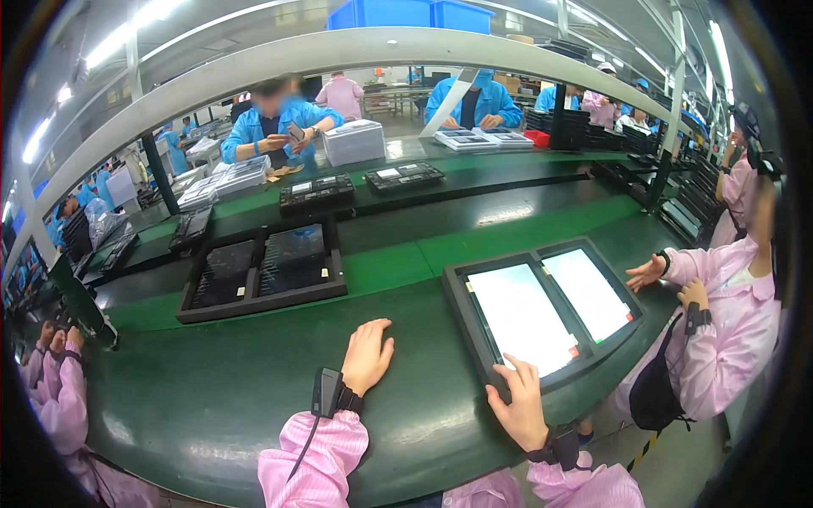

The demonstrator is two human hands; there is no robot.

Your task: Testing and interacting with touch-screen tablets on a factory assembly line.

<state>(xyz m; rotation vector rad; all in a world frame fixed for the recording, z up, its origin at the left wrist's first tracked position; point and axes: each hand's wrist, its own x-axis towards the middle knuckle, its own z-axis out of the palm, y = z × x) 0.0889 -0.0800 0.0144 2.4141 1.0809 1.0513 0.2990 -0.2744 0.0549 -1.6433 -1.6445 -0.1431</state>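
My left hand (367,357) rests on the green work surface with its fingers stretched out and nothing in it. At the near left corner of a black tray (465,315), my right hand (521,406) has its fingers apart. Its fingertips overlap the lower edge of a lit tablet screen (521,313); whether they press on it or only hover, I cannot tell. A second screen (589,292), also glowing white, lies beside the first in the same tray. Both carry small coloured marks at their lower corners.
Another black tray (262,302) with two dark screens lies to the left. Beyond are open device units (404,175) and a white stack (354,142). A co-worker in pink (716,313) stands at the right, a hand near the lit tray. A metal rail (398,46) crosses overhead.
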